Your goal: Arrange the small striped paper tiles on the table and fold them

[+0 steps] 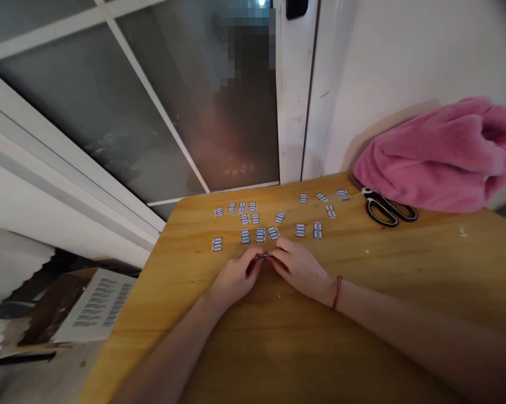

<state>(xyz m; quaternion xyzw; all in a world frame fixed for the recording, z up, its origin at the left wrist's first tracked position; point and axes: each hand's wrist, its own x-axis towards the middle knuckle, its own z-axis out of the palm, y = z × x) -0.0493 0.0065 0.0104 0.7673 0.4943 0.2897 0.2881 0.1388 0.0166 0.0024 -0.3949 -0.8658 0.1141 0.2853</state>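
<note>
Above the wooden table, my left hand [241, 275] and my right hand [298, 264] meet fingertip to fingertip. Both pinch one small blue-and-white piece [262, 256], seen nearly edge-on and mostly covered by the fingers. It resembles the small flat cards with blue borders and white bars spread just beyond my hands. Closest to my fingers are one tilted card [274, 233] and another card [260, 235] on its left. A single card [217, 244] lies apart at the left. A red string circles my right wrist.
Black-handled scissors [381, 210] lie at the back right, partly under a pink plush cloth [442, 154]. The wooden table [404, 286] meets a frosted glass door [160, 112] and a white wall. An open cardboard box [93, 306] stands below the table's left edge.
</note>
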